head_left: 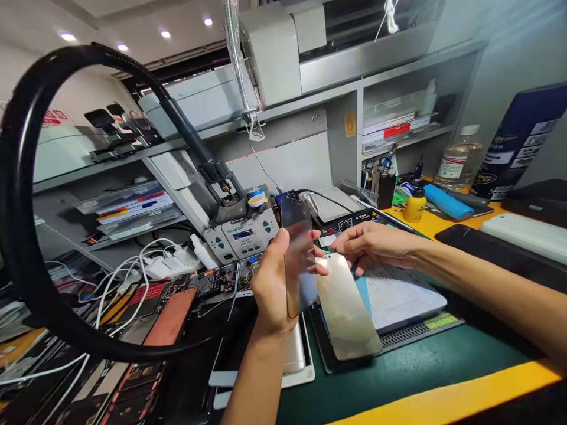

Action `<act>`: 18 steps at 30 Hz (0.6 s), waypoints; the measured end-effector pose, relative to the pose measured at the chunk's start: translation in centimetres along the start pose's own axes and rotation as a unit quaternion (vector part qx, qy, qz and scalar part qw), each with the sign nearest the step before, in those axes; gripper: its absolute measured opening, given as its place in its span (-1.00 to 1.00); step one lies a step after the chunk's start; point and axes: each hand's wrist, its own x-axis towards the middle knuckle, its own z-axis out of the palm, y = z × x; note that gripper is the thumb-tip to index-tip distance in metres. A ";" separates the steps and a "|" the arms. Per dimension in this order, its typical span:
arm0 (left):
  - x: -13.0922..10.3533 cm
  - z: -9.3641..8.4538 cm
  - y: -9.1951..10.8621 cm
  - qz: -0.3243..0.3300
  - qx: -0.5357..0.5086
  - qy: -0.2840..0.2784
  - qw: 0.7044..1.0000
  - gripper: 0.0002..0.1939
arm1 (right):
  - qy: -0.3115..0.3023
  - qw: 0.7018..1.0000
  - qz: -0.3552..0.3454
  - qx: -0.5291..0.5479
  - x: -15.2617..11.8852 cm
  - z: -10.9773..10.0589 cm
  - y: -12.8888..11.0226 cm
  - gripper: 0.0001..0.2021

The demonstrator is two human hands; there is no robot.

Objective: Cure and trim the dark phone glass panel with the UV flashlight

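My left hand (271, 283) is wrapped round a dark, glossy phone screen (299, 260), held upright with the thumb on its left edge and the fingertips at its right edge. To its right, a shiny gold-silver sheet (348, 313), phone-sized with rounded corners, leans with its lower end over a dark mat. My right hand (363, 243) is closed in a pinch near the sheet's upper end. Beside those fingertips shows a small white tab (326, 240); whether the fingers grip the tab or the sheet's edge is unclear. A blue strip (363, 292) lies behind the sheet.
A grey slab-like device (403, 298) sits behind the sheet. A grey station with buttons (243, 236) stands at the back. Phone parts (172, 316) and white cables (144, 260) crowd the left. A black gooseneck arm (22, 177) loops across the left. A yellow bottle (415, 205) stands at right.
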 end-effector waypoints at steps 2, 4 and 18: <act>-0.1 0.1 -0.7 0.074 0.136 0.045 0.987 -0.62 | 0.000 1.000 -0.003 -0.005 0.1 0.1 0.2 -0.85; -0.1 0.1 -1.4 0.141 0.287 0.081 0.944 -0.60 | 0.000 1.000 -0.006 -0.009 0.2 0.1 0.3 -0.82; 0.3 -0.6 -3.0 0.347 0.646 0.147 0.664 -0.46 | -0.003 0.999 -0.013 -0.032 0.0 0.2 0.2 -0.83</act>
